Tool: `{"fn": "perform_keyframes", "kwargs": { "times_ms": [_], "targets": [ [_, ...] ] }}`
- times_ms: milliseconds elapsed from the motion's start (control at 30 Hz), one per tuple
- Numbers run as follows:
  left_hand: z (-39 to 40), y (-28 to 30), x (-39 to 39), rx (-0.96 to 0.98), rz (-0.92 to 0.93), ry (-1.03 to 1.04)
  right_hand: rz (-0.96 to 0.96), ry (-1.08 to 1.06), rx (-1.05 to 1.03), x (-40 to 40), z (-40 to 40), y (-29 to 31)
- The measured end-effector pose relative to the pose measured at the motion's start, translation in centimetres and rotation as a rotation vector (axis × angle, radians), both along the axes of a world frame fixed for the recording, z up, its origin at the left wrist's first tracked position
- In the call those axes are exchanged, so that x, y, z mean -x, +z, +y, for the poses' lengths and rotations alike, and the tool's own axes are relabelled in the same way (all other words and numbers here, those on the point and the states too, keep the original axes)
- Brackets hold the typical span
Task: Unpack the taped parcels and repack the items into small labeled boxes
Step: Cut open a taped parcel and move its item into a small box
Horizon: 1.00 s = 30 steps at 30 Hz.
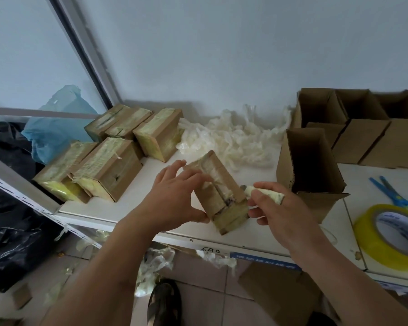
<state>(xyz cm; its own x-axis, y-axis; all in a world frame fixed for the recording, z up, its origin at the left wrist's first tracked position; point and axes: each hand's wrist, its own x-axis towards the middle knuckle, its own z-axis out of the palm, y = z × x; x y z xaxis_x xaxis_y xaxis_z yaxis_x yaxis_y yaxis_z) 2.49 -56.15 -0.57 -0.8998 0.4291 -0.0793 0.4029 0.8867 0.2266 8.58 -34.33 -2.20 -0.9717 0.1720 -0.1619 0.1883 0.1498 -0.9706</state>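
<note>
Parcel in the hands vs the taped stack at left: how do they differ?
The held parcel is gripped by the left hand and slit along its top; the stacked parcels lie untouched, tape intact. The right hand holds a cutter at the held one. Both are brown cardboard under yellowish tape.

On the front edge of your shelf (245, 241) there is a handwritten number that looks like "640", in dark pen. Just right of it, a blue label strip (264, 261) on the same edge carries white characters, upside down to you and too blurred to read. The inner core of your tape roll (391, 234) bears blue print, also too small to make out. Nothing on the parcels or boxes can be read.
</note>
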Motion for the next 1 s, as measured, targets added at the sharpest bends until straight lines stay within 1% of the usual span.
{"fn": "perform_keyframes", "kwargs": {
  "times_ms": [167, 233, 433, 700, 867, 1000],
  "targets": [
    [0.7, 0.1, -0.1, 0.062, 0.037, 0.067, 0.094, -0.142, 0.019, -0.1, 0.3, 0.6],
    [1.0, -0.2, 0.1, 0.037, 0.046, 0.056, 0.114, -0.173, 0.04, -0.6, 0.1, 0.5],
    [1.7, -0.8, 0.6, -0.041, -0.015, 0.02, 0.129, -0.244, 0.084, -1.3, 0.3, 0.6],
    [1.3, -0.6, 0.5, -0.091, -0.089, 0.057, 0.104, -0.198, 0.064, -1.7, -0.3, 0.3],
    [-0.1, -0.4, 0.4, -0.186, -0.157, 0.069, 0.084, -0.168, 0.081, -1.5, -0.7, -0.1],
    [-1.1, -0.5, 0.6, -0.281, -0.17, 0.058, 0.074, -0.173, 0.079, -1.3, -0.8, -0.4]
  ]
}}
